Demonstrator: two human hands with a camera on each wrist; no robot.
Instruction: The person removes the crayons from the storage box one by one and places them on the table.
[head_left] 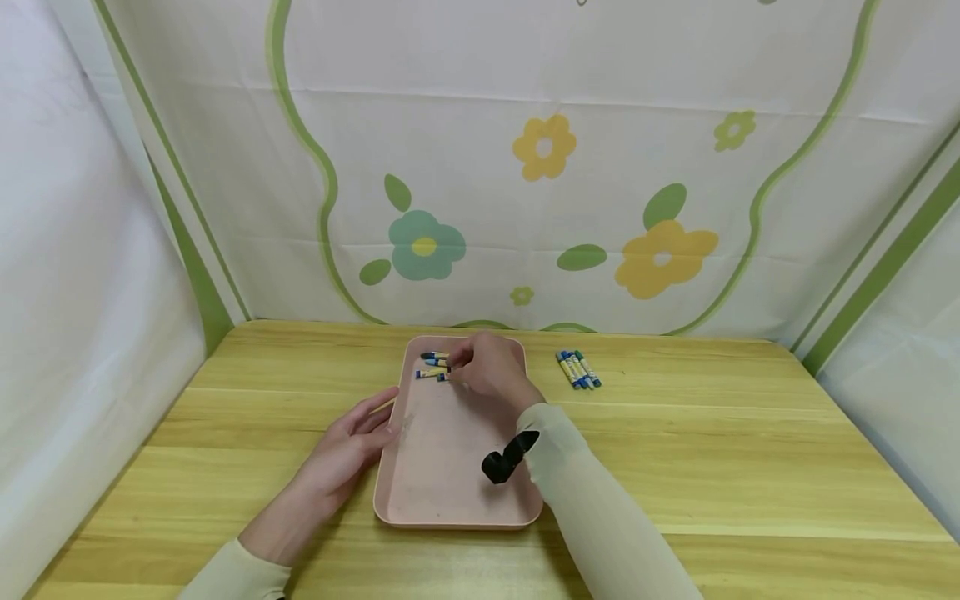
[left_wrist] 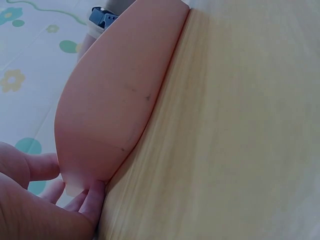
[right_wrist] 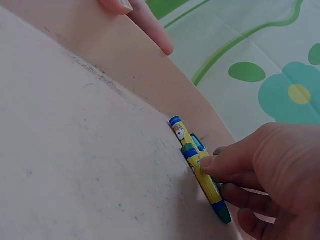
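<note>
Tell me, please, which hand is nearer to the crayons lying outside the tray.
Right: the right hand is left of those crayons, over the tray; the left hand is farther left, at the tray's left rim.

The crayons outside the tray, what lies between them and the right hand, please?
In the head view, the tray's right rim and a bare strip of table lie between them.
</note>
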